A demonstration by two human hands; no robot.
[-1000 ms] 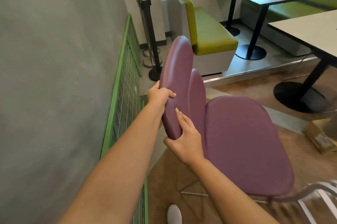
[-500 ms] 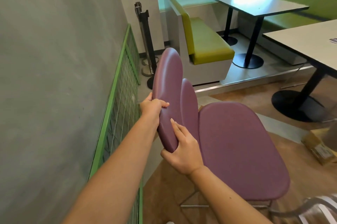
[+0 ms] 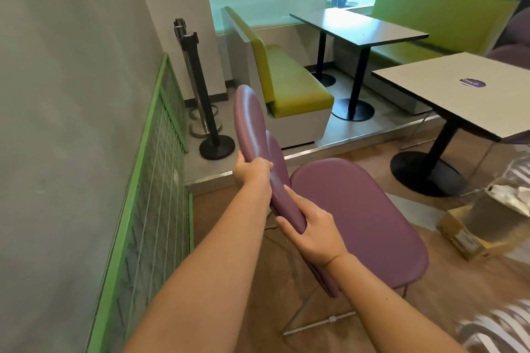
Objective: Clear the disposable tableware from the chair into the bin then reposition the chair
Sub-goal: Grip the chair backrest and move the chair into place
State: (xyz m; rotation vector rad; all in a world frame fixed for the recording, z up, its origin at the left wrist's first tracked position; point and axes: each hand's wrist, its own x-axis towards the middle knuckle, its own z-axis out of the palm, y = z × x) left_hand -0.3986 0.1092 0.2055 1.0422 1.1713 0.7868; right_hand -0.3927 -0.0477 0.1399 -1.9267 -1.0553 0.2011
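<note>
Lettering on the table sticker (image 3: 472, 83) is unreadable (blurred); both hands, left hand (image 3: 252, 173) and right hand (image 3: 312, 233), grip the purple chair (image 3: 355, 223) backrest, its long axis running away from the camera.

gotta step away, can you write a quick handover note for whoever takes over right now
Left hand: grips the purple chair by the upper part of its backrest edge.
Right hand: grips the lower part of the same backrest.
Seat is bare, no disposable tableware on it; no bin clearly in view.
Done: chair looks cleared.
Left: set the chair in place, perhaps at the white table, then let go.
</note>
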